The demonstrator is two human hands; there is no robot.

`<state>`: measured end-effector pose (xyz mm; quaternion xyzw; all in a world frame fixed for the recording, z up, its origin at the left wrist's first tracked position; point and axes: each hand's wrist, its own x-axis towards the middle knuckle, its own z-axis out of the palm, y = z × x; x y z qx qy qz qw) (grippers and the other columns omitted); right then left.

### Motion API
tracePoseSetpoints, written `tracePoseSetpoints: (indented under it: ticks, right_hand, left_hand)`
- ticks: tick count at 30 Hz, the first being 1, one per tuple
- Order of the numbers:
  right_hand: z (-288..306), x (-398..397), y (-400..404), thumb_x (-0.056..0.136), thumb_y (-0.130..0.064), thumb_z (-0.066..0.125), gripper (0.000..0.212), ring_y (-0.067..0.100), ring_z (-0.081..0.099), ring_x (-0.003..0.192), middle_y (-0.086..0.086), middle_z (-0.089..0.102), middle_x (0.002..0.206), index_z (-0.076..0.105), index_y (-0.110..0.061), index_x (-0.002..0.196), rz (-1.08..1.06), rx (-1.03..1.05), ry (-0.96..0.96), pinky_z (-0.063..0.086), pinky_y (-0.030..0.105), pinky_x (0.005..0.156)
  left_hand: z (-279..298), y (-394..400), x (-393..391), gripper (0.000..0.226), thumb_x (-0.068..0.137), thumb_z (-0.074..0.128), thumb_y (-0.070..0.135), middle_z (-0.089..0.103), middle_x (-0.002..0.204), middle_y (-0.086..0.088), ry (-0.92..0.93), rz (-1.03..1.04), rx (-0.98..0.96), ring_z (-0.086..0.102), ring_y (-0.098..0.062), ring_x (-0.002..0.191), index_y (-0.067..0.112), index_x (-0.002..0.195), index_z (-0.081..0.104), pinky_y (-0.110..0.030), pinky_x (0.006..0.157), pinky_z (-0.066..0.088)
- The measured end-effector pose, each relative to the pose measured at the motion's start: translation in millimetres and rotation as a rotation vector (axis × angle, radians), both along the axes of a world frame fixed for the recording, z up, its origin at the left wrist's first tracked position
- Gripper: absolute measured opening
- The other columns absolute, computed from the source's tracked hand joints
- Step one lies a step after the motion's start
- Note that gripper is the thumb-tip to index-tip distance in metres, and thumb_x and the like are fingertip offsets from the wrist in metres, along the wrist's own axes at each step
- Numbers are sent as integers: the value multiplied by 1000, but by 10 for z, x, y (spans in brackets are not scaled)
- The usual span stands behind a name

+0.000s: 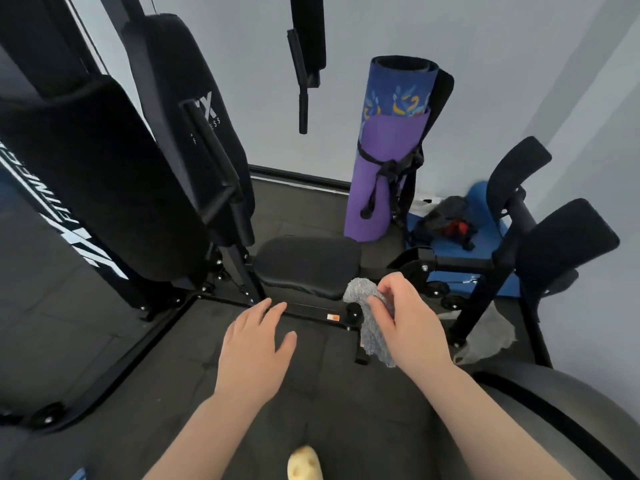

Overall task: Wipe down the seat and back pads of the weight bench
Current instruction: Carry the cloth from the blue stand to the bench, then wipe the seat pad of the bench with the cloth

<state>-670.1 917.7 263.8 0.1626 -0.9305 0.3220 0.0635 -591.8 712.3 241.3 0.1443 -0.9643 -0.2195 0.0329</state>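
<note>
Grey cloth [372,320] is pinched between the curled fingers and thumb of the right hand [403,318], bunched above the knuckles and hanging loose below the palm. The hand is held just off the near right corner of the black seat pad [306,265]; whether the cloth touches the pad cannot be told. The seat pad is seen low in the middle of the scene, mounted on a black frame rail [313,311] that runs along its near side.

The left hand [256,344] is held flat and empty, fingers straight and slightly spread, with the fingertips [273,308] over the near edge of the frame rail, to the left of the cloth. The two hands are kept apart, with a stretch of rail between them.

The tall black back pad [194,109], marked with white lettering, is set upright at the far left behind the seat. A larger black pad [104,174] is seen nearer on the left. A rolled purple mat [388,157] is stood on end against the far wall, right of the seat. Two curved black arm pads [568,244] are carried on a stand at the right. A second grey cloth [491,337] is lain on the dark floor [166,375] near that stand.
</note>
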Motion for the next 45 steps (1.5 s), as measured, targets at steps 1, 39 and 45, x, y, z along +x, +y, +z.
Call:
tracePoseSetpoints:
  ticks: [1,39,45]
  right_hand:
    - [-30,-113,-16,95,-31,52,16,11,47,63,-10,44,74,39,-24,86,5,4,-6,38,30,55]
    - [-2277,-3585,-261,94,-37,53,19,3,59,79,-17,55,90,51,-29,111,238,55,-359,53,23,66]
    - [-2943,-3719,-438,94,-35,54,19,2,57,78,-15,55,92,53,-27,111,173,50,-377,50,16,63]
  left_hand:
    - [-27,-4,-107,53,95,43,44,26,154,10,-2,2,3,21,-11,142,32,145,31,-30,117,14]
    - [-1991,204,-3337,49,95,43,38,29,152,12,-265,425,146,23,-10,140,33,142,35,-27,115,13]
    - [-2659,38,-3471,47,94,46,36,34,150,12,-269,464,163,27,-11,139,32,140,40,-30,115,17]
